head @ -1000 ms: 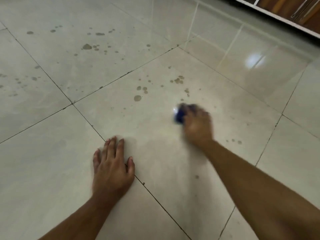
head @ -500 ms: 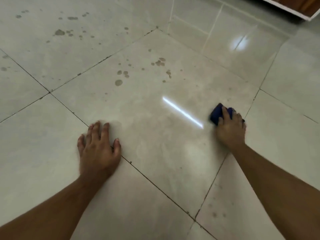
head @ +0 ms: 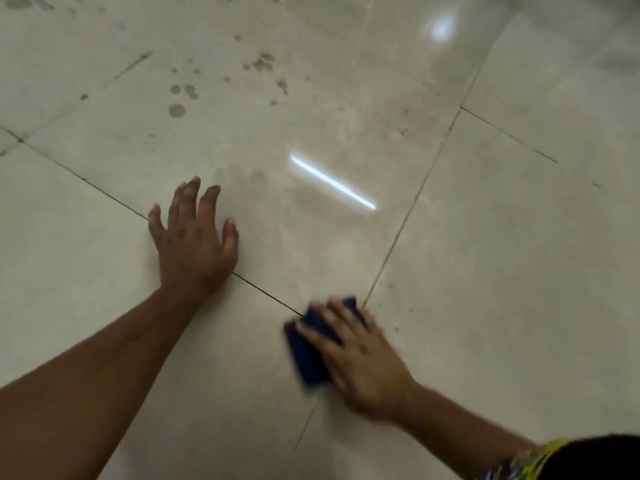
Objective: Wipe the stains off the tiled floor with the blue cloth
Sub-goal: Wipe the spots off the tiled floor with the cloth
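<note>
My right hand [head: 363, 362] lies flat on top of a folded dark blue cloth [head: 306, 355] and presses it against the pale tiled floor [head: 502, 271], where several grout lines meet. The fingers stretch over the cloth, and both are blurred by motion. Flat on the floor to the left rests my left hand [head: 194, 244], fingers spread, straddling a grout line. Brown stains [head: 176, 110] dot the tile beyond my left hand, and another cluster of stains [head: 263, 62] lies farther back.
A bright strip of reflected light [head: 332, 181] crosses the glossy middle tile, and a round glare spot [head: 441, 27] shines at the top. A dark garment with yellow trim [head: 571, 459] shows at the lower right corner.
My right hand has swept the blue cloth from the far right grout line back toward me, down to the tile junction. The view has tilted down; my left hand stays planted.
</note>
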